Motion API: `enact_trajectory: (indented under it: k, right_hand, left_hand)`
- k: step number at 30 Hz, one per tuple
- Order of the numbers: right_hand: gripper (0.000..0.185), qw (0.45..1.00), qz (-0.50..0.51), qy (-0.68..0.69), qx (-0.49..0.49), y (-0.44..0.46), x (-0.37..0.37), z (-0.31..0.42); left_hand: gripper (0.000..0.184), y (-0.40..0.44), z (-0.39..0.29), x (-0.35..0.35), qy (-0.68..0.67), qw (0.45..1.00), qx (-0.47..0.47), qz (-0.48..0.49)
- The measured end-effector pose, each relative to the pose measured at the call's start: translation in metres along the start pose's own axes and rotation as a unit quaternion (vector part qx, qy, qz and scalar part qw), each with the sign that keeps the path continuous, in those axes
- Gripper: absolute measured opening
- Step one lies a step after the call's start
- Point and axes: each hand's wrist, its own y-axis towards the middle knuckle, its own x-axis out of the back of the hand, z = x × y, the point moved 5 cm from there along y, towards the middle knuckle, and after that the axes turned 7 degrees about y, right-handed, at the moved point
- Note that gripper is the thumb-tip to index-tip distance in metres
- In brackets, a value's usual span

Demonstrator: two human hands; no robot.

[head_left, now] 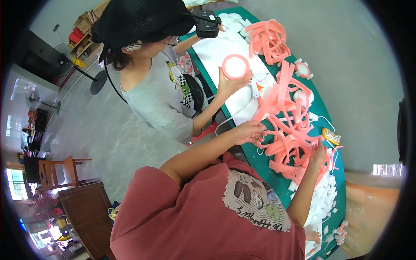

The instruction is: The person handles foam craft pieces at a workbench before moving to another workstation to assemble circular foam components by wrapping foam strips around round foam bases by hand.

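A tangled heap of pink foam strips [288, 145] lies on the green table. My left hand [251, 132] is at the near left edge of the heap, its fingers bent around a pink strip. On the heap's right side, my right hand [318, 154] has thumb and fingers close together on another strip; the fingertips are small in view. Strips run loosely between my two hands. A white round piece [303, 99] is partly under the strips, above my hands.
To the left, a co-worker in grey holds a pink ring [236, 66] over a white sheet [240, 102]. More pink strips [268, 41], white pads [234, 27], a yellow-framed object [331, 136] and white pieces [320, 199] lie around. Another person's hand [313, 236] shows below.
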Motion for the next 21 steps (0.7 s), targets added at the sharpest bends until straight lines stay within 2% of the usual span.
enact_trajectory:
  k: [1,2,4,5,6,8,9,12,14,16,18,20,21]
  right_hand:
    - [0.076,0.997,-0.062,-0.039,-0.006,-0.027,-0.006,0.024]
    - [0.076,0.997,-0.066,-0.042,-0.001,-0.045,-0.007,0.040]
    - [0.069,0.987,-0.048,-0.108,0.111,-0.068,-0.005,0.070]
    - [0.054,0.979,-0.038,-0.119,0.159,-0.069,0.003,0.075]
    - [0.054,0.979,-0.042,-0.124,0.159,-0.074,0.011,0.076]
    - [0.034,0.958,0.033,-0.106,0.265,-0.105,-0.003,0.093]
    - [0.019,0.961,0.027,-0.126,0.246,-0.111,0.002,0.089]
    - [0.021,0.964,0.073,-0.132,0.218,-0.157,-0.016,0.069]
    - [0.025,0.938,0.162,-0.213,0.218,-0.189,-0.030,0.046]
    - [0.022,0.939,0.193,-0.247,0.137,-0.221,-0.038,0.018]
    - [0.020,0.919,0.277,-0.255,0.116,-0.254,-0.052,-0.005]
    - [0.017,0.915,0.309,-0.251,0.064,-0.286,-0.058,-0.033]
    - [0.015,0.907,0.335,-0.255,0.028,-0.305,-0.062,-0.047]
  left_hand:
    - [0.031,-0.007,0.000,-0.004,0.031,0.999,-0.004,0.010]
    - [0.029,-0.014,0.001,-0.008,0.063,0.998,-0.008,0.021]
    - [0.026,-0.029,0.008,-0.015,0.082,0.996,-0.010,0.025]
    - [0.025,-0.035,0.015,-0.016,0.129,0.991,-0.014,0.017]
    - [0.024,-0.043,0.025,-0.018,0.175,0.984,-0.016,0.010]
    - [0.020,-0.059,0.046,-0.019,0.165,0.986,-0.004,-0.018]
    - [0.019,-0.064,0.058,-0.017,0.202,0.979,-0.011,-0.029]
    - [0.016,-0.085,0.091,-0.009,0.245,0.968,-0.030,-0.039]
    - [0.015,-0.106,0.104,-0.012,0.281,0.959,-0.019,-0.032]
    - [0.013,-0.124,0.110,-0.010,0.281,0.959,-0.023,-0.019]
    - [0.011,-0.133,0.116,0.000,0.313,0.947,-0.069,-0.018]
    - [0.010,-0.146,0.117,0.007,0.310,0.948,-0.078,-0.016]
    - [0.010,-0.157,0.111,0.009,0.353,0.929,-0.109,-0.024]
